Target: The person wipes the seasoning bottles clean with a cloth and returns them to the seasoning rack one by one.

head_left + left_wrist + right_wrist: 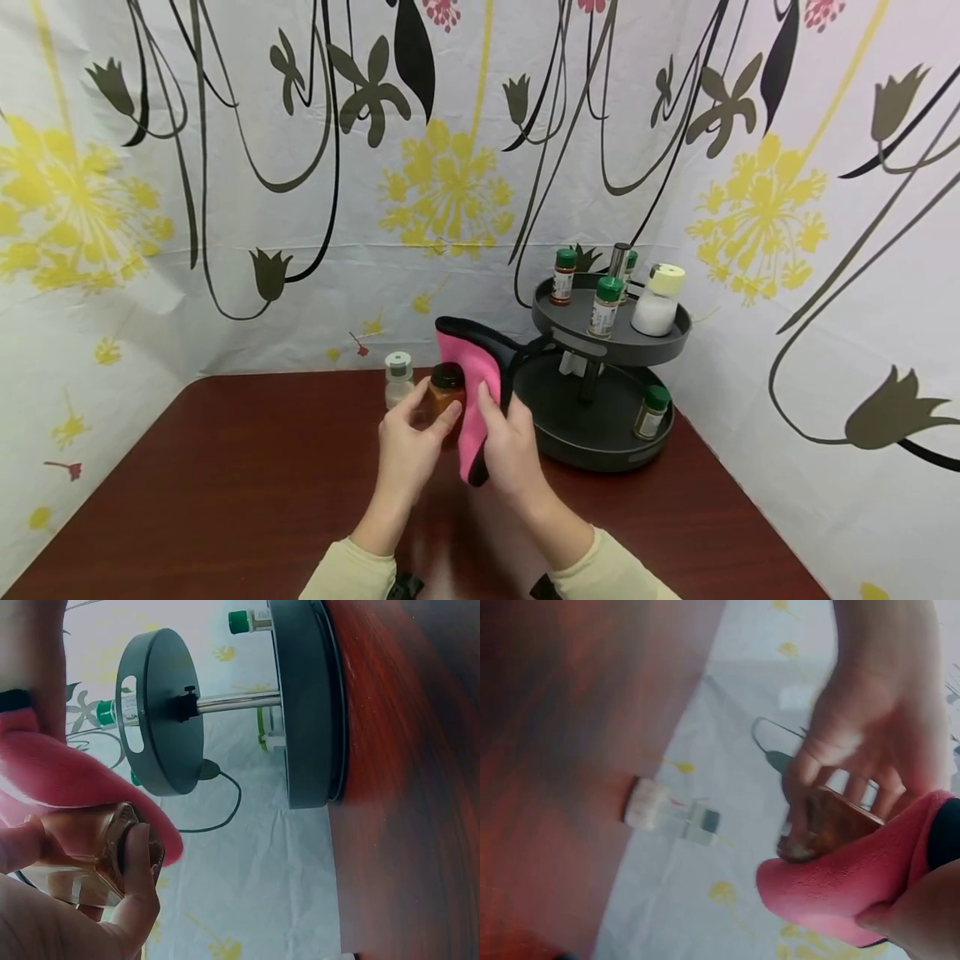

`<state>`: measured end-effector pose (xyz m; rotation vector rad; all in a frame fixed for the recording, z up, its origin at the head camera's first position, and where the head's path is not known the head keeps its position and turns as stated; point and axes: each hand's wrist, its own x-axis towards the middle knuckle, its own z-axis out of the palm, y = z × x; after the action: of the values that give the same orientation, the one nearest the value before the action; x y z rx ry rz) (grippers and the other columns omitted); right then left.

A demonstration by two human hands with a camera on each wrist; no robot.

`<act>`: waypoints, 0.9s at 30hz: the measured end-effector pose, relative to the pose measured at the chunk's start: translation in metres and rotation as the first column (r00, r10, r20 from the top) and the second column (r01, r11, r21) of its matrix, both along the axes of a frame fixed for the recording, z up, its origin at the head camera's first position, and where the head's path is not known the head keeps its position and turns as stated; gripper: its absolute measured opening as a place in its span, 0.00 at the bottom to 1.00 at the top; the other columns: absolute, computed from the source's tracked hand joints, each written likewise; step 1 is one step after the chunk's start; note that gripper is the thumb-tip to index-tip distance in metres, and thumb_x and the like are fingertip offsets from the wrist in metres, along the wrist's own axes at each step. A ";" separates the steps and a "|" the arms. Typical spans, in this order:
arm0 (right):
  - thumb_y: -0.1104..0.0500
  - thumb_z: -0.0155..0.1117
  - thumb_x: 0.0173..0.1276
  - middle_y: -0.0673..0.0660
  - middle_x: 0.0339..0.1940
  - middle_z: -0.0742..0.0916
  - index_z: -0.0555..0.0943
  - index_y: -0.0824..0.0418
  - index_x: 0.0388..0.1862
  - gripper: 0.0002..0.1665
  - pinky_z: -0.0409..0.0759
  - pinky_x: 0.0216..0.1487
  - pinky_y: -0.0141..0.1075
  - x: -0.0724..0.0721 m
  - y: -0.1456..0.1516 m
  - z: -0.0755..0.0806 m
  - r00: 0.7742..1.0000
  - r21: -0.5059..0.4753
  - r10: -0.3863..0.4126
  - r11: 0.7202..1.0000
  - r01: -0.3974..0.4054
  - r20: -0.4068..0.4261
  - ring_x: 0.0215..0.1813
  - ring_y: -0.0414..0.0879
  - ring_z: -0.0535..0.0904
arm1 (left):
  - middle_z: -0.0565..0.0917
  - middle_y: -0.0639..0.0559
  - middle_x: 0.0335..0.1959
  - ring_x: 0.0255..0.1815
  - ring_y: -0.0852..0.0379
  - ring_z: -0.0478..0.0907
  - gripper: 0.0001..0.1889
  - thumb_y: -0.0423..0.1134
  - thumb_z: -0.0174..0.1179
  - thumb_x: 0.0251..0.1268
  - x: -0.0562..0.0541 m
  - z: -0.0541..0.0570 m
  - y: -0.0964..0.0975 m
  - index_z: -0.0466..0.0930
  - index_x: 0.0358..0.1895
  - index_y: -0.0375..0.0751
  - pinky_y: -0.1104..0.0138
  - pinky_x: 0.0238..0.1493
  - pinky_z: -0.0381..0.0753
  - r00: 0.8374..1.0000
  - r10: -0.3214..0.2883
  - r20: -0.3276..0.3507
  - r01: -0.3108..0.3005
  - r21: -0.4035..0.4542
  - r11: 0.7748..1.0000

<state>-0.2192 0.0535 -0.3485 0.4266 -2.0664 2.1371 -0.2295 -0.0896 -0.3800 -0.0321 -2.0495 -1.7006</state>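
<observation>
In the head view my left hand (408,446) holds a small amber jar (447,379) with a black lid, thumb and fingers around its sides. My right hand (513,446) grips a pink cloth (461,354) with black edging and a black back, its thumb on the pink face. The pink side lies against the jar. In the left wrist view the jar (79,851) has flat glass sides, with the cloth (90,780) along it. From the right wrist, the cloth (840,896) covers the jar's lower side, and brown glass (844,821) shows above it.
A dark two-tier rack (611,354) stands at the back right, with several green-capped bottles and a white, yellow-lidded shaker (658,302) on it. Behind the left hand is a clear jar (398,375) with a white lid. The dark red table (225,483) meets a patterned sheet behind.
</observation>
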 end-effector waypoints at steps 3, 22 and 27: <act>0.44 0.48 0.88 0.61 0.57 0.85 0.76 0.58 0.72 0.26 0.78 0.56 0.29 0.001 -0.002 -0.011 1.000 0.045 0.002 0.999 -0.003 0.014 0.55 0.45 0.80 | 0.90 0.40 0.56 0.53 0.45 0.89 0.25 0.39 0.74 0.69 0.000 0.000 -0.003 0.84 0.68 0.43 0.71 0.49 0.87 1.000 0.002 0.006 -0.002 0.019 1.000; 0.46 0.49 0.87 0.59 0.54 0.87 0.77 0.63 0.66 0.25 0.79 0.55 0.34 -0.006 -0.002 0.011 0.978 -0.043 0.078 0.997 -0.071 0.194 0.53 0.45 0.82 | 0.89 0.40 0.59 0.54 0.44 0.89 0.27 0.39 0.74 0.68 -0.002 0.003 -0.007 0.82 0.70 0.43 0.61 0.51 0.90 1.000 0.002 0.013 -0.002 0.018 1.000; 0.46 0.48 0.88 0.60 0.56 0.85 0.75 0.61 0.70 0.25 0.78 0.55 0.34 -0.003 -0.005 0.008 0.988 -0.040 0.074 0.997 -0.070 0.136 0.54 0.47 0.80 | 0.88 0.40 0.61 0.57 0.42 0.89 0.26 0.39 0.73 0.68 -0.002 0.002 -0.007 0.83 0.69 0.44 0.55 0.53 0.91 0.999 -0.022 0.023 0.021 0.031 0.999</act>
<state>-0.2224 0.0489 -0.3409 0.3649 -2.1107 2.3018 -0.2316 -0.0971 -0.3779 -0.0249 -2.0460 -1.7538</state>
